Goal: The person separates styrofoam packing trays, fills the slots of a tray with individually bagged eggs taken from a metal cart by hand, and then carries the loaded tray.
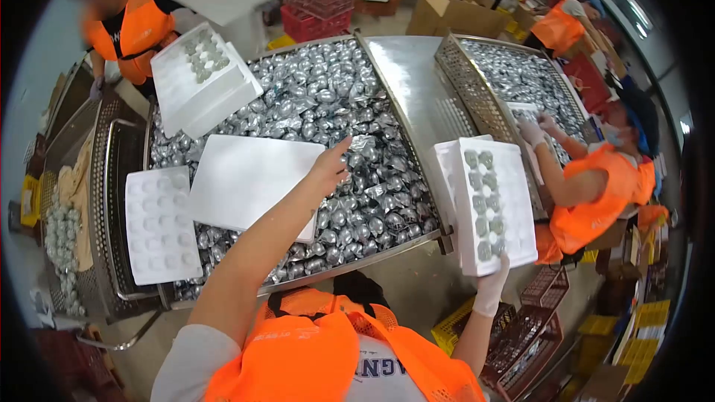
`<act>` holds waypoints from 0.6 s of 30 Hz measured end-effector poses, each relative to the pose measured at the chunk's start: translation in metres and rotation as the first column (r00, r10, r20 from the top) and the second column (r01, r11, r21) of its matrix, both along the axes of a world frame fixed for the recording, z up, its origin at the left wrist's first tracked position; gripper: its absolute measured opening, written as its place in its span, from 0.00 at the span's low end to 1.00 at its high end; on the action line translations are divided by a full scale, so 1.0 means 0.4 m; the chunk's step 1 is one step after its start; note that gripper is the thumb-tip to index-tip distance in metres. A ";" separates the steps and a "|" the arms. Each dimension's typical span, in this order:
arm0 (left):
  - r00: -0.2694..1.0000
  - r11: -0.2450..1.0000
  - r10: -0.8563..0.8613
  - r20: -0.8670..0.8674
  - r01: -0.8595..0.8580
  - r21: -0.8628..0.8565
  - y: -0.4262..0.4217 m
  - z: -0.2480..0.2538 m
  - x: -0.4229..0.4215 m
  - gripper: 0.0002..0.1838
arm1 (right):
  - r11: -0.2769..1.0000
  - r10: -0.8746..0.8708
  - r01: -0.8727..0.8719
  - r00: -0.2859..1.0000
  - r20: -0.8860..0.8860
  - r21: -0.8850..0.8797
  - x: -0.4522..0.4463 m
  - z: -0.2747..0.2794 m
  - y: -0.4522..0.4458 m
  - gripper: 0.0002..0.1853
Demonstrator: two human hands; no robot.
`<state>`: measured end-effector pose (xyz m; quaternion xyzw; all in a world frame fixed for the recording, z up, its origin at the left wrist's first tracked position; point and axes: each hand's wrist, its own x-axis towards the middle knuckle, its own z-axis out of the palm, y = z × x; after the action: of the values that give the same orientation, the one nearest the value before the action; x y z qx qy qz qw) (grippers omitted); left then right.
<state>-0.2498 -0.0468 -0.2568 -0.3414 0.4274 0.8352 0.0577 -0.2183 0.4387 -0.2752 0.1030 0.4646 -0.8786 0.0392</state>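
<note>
My bare left hand (330,169) reaches over the right corner of a white foam lid (257,175). Its index finger points outward, close to shiny silver-wrapped balls (365,145); nothing shows in its fingers, and the thumb is hidden. At the right, my right hand (491,286), in a white glove, grips the lower end of a white foam tray (514,201). Greenish-grey round pieces (484,201) sit in the tray's hollows. The silver-wrapped balls fill a large metal-sided table bin under the lid.
Another foam tray (160,227) with hollows lies at the left, and a foam box (205,93) rests on the balls behind. A co-worker (603,179) handles a tray at the right bin; another person (134,22) stands back left. Red crates (320,7) stand behind.
</note>
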 end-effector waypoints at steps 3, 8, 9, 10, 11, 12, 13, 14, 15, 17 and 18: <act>0.999 0.991 0.004 -0.038 -0.009 -0.136 0.054 -0.060 0.013 0.36 | 0.995 -0.022 0.010 0.993 0.118 0.100 0.015 -0.029 0.048 0.31; 1.000 0.996 0.005 0.030 -0.002 -0.086 0.175 -0.071 0.253 0.23 | 0.997 0.073 -0.076 0.991 0.113 0.015 -0.048 -0.022 0.101 0.30; 0.997 0.995 0.014 0.070 -0.007 -0.095 0.191 -0.047 0.303 0.22 | 0.997 0.064 -0.068 0.992 0.107 0.032 -0.067 -0.009 0.099 0.30; 0.992 0.991 0.068 0.107 -0.055 -0.119 0.199 -0.066 0.357 0.21 | 0.998 0.035 -0.040 0.991 0.132 0.041 -0.094 -0.038 0.123 0.30; 0.981 0.984 0.128 0.144 -0.107 -0.146 0.203 -0.089 0.411 0.20 | 0.999 0.004 -0.010 0.991 0.131 0.048 -0.107 -0.024 0.115 0.29; 0.967 0.974 0.183 0.176 -0.154 -0.168 0.200 -0.110 0.463 0.21 | 0.998 -0.020 0.013 0.991 0.129 0.054 -0.110 -0.010 0.101 0.29; 0.948 0.959 0.245 0.201 -0.206 -0.197 0.190 -0.128 0.496 0.21 | 0.999 -0.024 0.020 0.989 0.148 0.027 -0.106 -0.002 0.096 0.28; 0.900 0.920 0.359 0.246 -0.297 -0.255 0.181 -0.140 0.508 0.22 | 0.991 -0.067 0.049 0.988 0.141 0.128 -0.098 0.003 0.097 0.27; 0.831 0.862 0.483 0.278 -0.394 -0.320 0.169 -0.153 0.522 0.23 | 0.973 -0.093 0.063 0.988 0.125 0.223 -0.087 0.004 0.099 0.27; 0.730 0.793 0.603 0.320 -0.507 -0.338 0.132 -0.172 0.545 0.26 | 0.676 -0.222 0.131 0.975 0.031 0.725 -0.096 -0.012 0.107 0.28; 0.782 0.817 0.573 0.246 -0.522 -0.244 0.108 -0.181 0.546 0.26 | 0.237 -0.282 0.182 0.953 -0.112 0.954 -0.115 -0.022 0.125 0.29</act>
<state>-0.0314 -0.0034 -0.3292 -0.5805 0.3614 0.7141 -0.1501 -0.2645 0.4886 -0.2840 0.2098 0.8749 -0.4129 -0.1414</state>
